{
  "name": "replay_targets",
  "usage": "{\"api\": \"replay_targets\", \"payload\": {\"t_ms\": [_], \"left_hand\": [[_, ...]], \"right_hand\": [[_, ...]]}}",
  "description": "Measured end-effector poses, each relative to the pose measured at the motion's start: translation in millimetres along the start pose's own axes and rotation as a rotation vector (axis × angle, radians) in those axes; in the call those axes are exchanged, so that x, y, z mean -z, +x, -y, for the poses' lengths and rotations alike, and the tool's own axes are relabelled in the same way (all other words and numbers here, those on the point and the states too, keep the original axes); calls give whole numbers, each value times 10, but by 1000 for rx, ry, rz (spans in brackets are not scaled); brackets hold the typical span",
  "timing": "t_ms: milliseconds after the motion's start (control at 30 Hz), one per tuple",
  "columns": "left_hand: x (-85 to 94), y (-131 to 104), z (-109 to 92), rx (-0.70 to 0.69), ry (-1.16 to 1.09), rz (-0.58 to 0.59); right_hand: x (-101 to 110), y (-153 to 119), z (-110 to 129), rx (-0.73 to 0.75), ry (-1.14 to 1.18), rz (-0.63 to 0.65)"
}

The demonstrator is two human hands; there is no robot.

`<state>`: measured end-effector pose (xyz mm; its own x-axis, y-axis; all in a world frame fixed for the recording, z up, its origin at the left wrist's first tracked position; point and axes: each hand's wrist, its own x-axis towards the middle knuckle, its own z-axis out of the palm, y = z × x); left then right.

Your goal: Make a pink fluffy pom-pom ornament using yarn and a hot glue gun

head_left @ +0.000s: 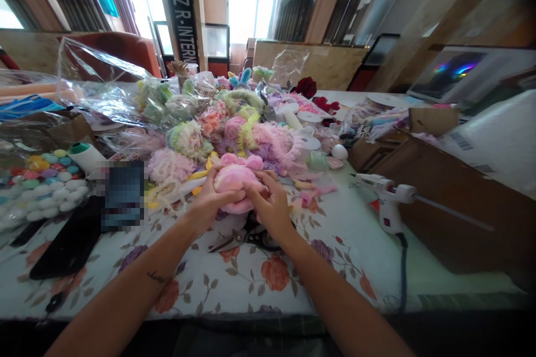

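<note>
Between my two hands sits a round pink plush ball [237, 178] with fluffy pink pompoms along its top. My left hand [209, 201] wraps around its left side, thumb pressed on the front. On the other side, my right hand [270, 201] grips it with the thumb near the middle. Just below them, a pair of scissors [234, 241] with dark handles lies on the flowered tablecloth [196, 284], partly covered by my right hand. Behind the ball is a heap of pastel fluffy trim [276, 142].
At right, a white glue gun [387, 195] with a glue stick stands before a cardboard box [464, 206]. A black phone [69, 240], a bag of coloured pompoms [50, 184] and a thread cone [86, 159] lie at left. Ribbon spools [307, 139] stand behind.
</note>
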<state>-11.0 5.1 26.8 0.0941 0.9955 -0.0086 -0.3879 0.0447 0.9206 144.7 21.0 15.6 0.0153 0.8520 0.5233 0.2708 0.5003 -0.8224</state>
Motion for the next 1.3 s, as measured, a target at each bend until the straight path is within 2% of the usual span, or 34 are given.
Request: {"api": "replay_targets", "payload": {"t_ms": [400,633,967,1300], "left_hand": [[-1,17,-17,8,-119,-30],[-15,14,-59,11,-112,-84],[-3,47,-12,-39,-61,-112],[-12,31,-17,-35,-88,-88]], "right_hand": [[7,-11,41,-30,10,30],[3,-30,37,-9,-14,24],[-9,-43,-4,67,-72,10],[-1,-16,13,4,-13,35]]}}
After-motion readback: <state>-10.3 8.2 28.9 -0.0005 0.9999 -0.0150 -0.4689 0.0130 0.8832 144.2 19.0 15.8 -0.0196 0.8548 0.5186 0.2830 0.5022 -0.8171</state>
